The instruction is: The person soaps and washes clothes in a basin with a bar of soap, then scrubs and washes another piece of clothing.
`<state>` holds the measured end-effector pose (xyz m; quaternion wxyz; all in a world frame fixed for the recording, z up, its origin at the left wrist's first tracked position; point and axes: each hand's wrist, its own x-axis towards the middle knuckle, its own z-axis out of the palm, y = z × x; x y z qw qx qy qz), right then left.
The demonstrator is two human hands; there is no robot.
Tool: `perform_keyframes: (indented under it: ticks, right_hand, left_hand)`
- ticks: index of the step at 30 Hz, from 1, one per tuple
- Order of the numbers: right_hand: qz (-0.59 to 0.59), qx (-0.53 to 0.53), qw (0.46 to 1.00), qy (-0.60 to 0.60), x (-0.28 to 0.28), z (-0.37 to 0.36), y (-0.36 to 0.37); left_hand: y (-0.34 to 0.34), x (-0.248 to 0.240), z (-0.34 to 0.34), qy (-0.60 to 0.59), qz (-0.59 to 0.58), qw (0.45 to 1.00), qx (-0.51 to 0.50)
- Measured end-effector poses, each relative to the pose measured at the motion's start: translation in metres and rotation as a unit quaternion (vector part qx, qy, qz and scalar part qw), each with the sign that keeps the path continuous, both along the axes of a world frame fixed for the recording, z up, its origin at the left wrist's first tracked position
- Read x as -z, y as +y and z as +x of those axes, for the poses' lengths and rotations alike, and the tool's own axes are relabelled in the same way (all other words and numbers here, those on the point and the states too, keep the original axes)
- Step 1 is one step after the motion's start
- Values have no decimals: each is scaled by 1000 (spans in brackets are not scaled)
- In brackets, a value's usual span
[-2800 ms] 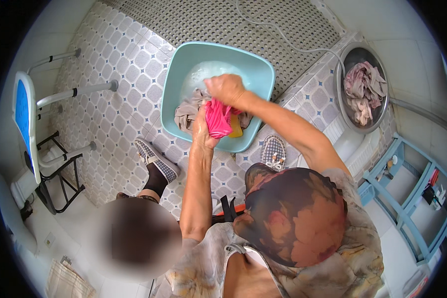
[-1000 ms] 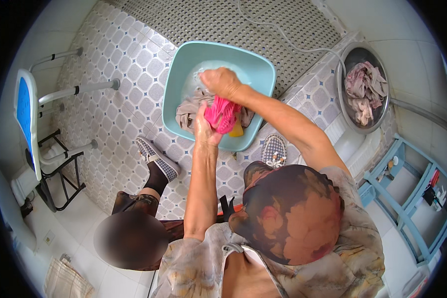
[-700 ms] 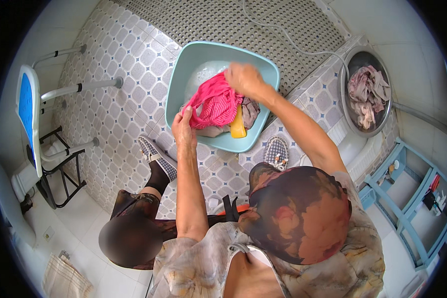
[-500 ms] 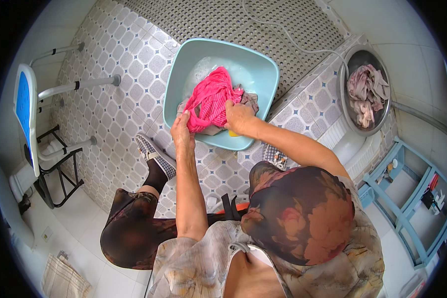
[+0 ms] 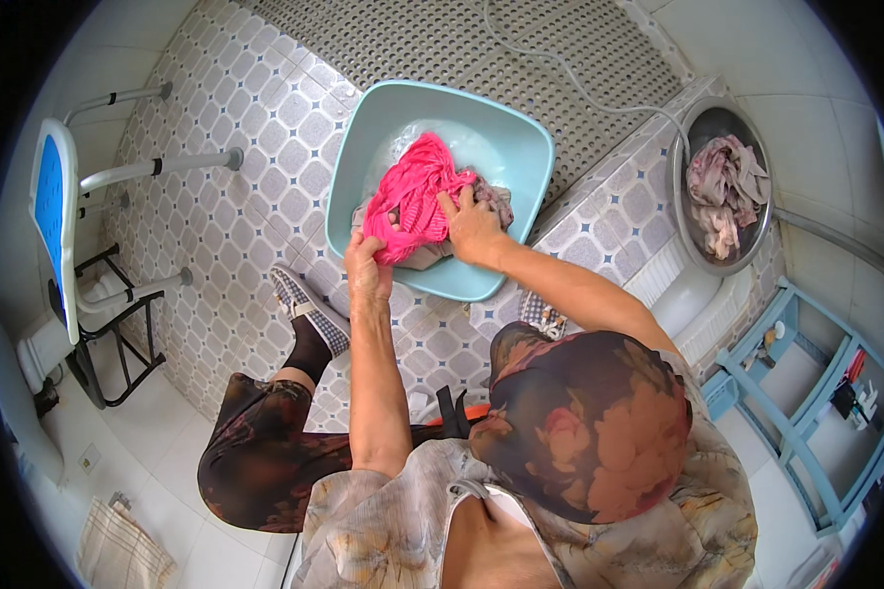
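The left hand [image 5: 367, 265] pinches the pink cloth [image 5: 420, 187]; the right hand [image 5: 476, 234] touches it, its grip unclear. A sudden pull could splash water [image 5: 473, 150] from the basin [image 5: 527, 167].

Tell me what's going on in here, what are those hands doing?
A person is handling a pink striped cloth in a light blue basin. The left hand grips its near edge, and the right hand touches its right side. Greyish clothes and cloudy water are in there too. More crumpled clothes lie in a metal bowl off to the right.
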<state>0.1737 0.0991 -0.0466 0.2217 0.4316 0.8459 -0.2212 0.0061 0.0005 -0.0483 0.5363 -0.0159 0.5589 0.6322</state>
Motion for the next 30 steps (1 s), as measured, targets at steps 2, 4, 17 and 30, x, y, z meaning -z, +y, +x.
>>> perform_keyframes:
  ticks: [2, 4, 17, 30]
  right_hand:
    - [-156, 3, 987, 32, -16, 4, 25]
    - [-136, -10, 990, 37, -15, 12, 42]
    - [17, 47, 923, 382, -29, -51, 8]
    - [-132, 128, 952, 245, -8, 27, -3]
  left_hand:
    - [-3, -3, -5, -29, 32, 999, -2]
    - [5, -8, 0, -91, 56, 993, -43]
    - [23, -43, 47, -296, 135, 945, -25]
    - [31, -90, -19, 163, -51, 981, 96]
